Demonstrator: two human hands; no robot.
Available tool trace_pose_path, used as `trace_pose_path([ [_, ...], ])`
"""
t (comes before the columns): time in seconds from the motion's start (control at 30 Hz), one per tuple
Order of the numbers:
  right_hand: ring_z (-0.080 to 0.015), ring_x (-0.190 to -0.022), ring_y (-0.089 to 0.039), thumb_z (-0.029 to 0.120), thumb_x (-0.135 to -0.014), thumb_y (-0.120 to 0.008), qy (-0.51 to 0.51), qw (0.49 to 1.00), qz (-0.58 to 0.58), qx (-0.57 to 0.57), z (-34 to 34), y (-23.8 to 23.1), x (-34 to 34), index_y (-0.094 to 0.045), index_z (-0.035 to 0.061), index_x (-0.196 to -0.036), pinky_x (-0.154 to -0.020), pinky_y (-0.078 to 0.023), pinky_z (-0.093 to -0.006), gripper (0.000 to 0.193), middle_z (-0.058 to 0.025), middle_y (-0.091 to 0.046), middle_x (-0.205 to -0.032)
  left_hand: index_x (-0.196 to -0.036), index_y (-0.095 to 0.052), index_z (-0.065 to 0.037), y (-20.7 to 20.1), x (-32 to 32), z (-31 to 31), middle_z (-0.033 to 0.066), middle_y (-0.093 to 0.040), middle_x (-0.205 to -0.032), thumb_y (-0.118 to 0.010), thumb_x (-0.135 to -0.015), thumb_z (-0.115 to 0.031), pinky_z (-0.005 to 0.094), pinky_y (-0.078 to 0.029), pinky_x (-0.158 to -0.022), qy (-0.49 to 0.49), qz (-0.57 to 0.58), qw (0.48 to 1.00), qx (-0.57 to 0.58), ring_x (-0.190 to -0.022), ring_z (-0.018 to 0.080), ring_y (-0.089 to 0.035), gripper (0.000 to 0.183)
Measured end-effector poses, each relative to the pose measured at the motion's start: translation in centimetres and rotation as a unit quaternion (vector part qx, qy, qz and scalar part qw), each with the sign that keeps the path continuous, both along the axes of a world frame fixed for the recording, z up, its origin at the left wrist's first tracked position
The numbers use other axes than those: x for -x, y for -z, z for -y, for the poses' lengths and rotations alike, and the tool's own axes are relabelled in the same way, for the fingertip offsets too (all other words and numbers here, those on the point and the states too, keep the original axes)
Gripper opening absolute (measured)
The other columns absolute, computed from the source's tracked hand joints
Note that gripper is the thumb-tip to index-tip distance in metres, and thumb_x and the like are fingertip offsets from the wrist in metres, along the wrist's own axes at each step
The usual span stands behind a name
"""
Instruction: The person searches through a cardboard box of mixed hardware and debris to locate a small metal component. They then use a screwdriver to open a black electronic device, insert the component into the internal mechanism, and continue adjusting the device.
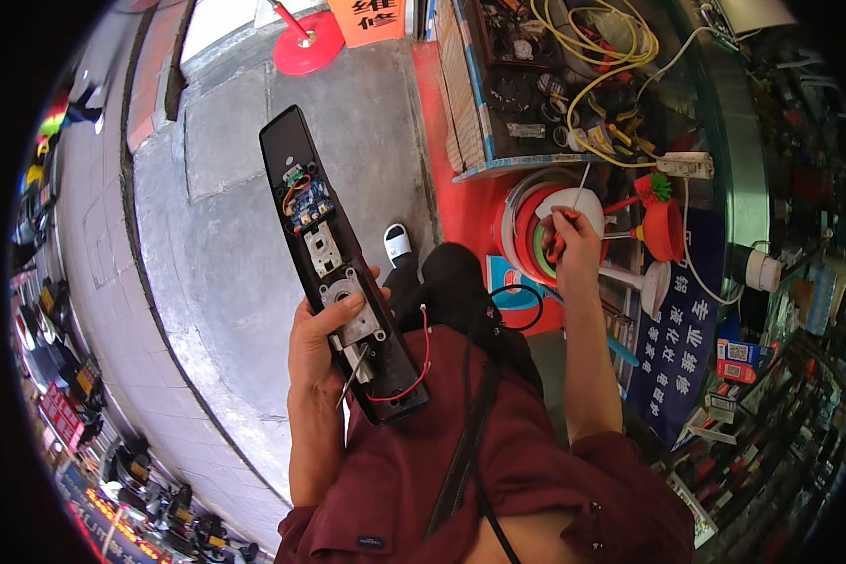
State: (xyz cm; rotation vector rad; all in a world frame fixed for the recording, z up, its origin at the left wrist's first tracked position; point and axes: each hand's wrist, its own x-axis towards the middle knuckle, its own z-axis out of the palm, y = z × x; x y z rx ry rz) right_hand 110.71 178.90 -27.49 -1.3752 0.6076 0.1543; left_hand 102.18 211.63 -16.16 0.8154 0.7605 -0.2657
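Note:
My left hand (pixel 318 343) grips a long black electronic lock panel (pixel 278 146), held with its opened back facing up. Its thumb presses on a grey metal mechanism (pixel 352 310) in the lower half. Higher up in the panel are a blue circuit board (pixel 312 209) with thin wires and a silver metal plate (pixel 323 248). A loose red wire (pixel 427 352) curls out at the lower end. My right hand (pixel 578 246) is closed around the red and black handle of a screwdriver (pixel 554 247). Its thin shaft points up and away, apart from the panel.
Past my right hand stand stacked buckets (pixel 514 230), a red plunger (pixel 663 233) and a green-tipped brush (pixel 661 187). A cluttered bench (pixel 526 155) carries yellow cable (pixel 573 117) and tools. A dark blue sign (pixel 677 357) leans at right. Grey pavement (pixel 226 244) lies left.

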Motion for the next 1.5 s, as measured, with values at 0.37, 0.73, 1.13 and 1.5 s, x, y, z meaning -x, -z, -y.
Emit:
trace_pose_path([
  [0.37,-0.0101,-0.06,-0.058,0.011,-0.089,-0.071,0.041,0.999,-0.014,0.029,-2.6,9.3,-18.1,-0.068,0.0014,-0.095,-0.05,-0.04,-0.0234,0.012,-0.0049,-0.068,-0.079,-0.129,-0.054,0.009,2.7,-10.9,-2.9,0.021,-0.068,-0.116,-0.07,-0.079,-0.002,0.0437,-0.064,-0.078,0.006,-0.115,0.992,-0.042,-0.095,0.0323,-0.073,0.054],
  [0.73,-0.0101,-0.054,-0.059,0.009,-0.089,-0.072,0.083,0.982,-0.118,0.12,-3.8,19.1,-30.4,-0.072,0.0019,-0.095,-0.046,-0.046,-0.0242,0.009,-0.0064,-0.068,-0.071,-0.127,-0.055,0.011,6.0,-19.7,-0.5,0.0222,-0.069,-0.113,-0.071,-0.078,-0.003,0.0411,-0.066,-0.073,-0.038,-0.2,0.978,-0.054,-0.091,0.0307,-0.074,0.053],
  [1.13,-0.0131,-0.05,-0.058,0.008,-0.088,-0.072,0.112,0.971,-0.184,0.108,-5.9,18.5,-33.2,-0.067,0.0004,-0.084,-0.044,-0.043,-0.0252,0.009,-0.0093,-0.068,-0.068,-0.134,-0.051,0.007,6.9,-24.1,1.3,0.0205,-0.066,-0.119,-0.069,-0.081,-0.004,0.0411,-0.066,-0.076,-0.018,-0.21,0.976,-0.048,-0.099,0.0287,-0.072,0.058],
  [1.5,-0.011,-0.053,-0.058,0.009,-0.09,-0.07,0.097,0.98,-0.091,0.149,-1.8,18.7,-30.7,-0.067,0.0004,-0.094,-0.048,-0.045,-0.025,0.01,-0.0053,-0.065,-0.07,-0.13,-0.054,0.009,7.0,-25.2,2.1,0.022,-0.067,-0.116,-0.071,-0.08,-0.002,0.0449,-0.066,-0.075,-0.031,-0.21,0.976,-0.047,-0.097,0.0304,-0.072,0.053],
])
